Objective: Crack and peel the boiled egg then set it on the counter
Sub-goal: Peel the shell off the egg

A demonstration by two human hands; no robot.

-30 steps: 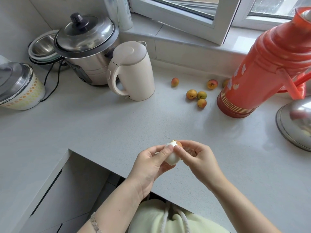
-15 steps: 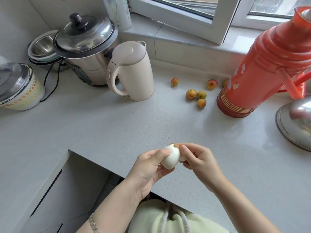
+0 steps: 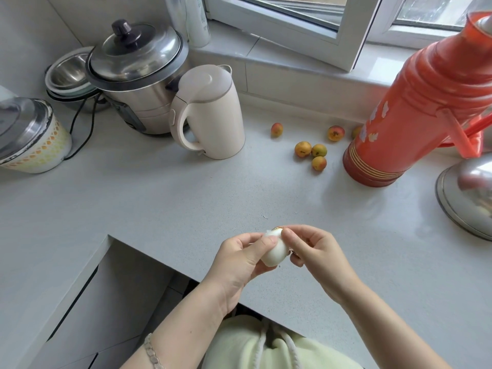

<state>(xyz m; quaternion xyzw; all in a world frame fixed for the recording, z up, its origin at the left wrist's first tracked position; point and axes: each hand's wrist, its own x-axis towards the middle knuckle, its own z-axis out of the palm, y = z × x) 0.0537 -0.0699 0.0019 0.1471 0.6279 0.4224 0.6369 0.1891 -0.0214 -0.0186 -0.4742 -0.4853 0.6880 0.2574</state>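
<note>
Two hands gripping a mostly peeled white boiled egg (image 3: 274, 250), left hand (image 3: 241, 259), right hand (image 3: 315, 250), above the pale grey speckled counter (image 3: 159, 198) edge

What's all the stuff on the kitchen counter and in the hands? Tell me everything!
egg: 1, white, mostly peeled, held between both hands
counter: 1, pale grey
kettle: 1, cream, back middle
cooker: 1, steel with black knob, behind kettle
bowls: stack, steel, back left corner
lidded pot: 1, white with yellow pattern, far left
small fruits: 6 showing, orange-yellow, between kettle and thermos
thermos: 1, orange-red, right
metal lid: 1, silver, far right edge
bottle: 1, whitish, on sill
window: white frame, top
left hand: cradles egg, bracelet on wrist
right hand: fingertips pick at egg's top
</note>
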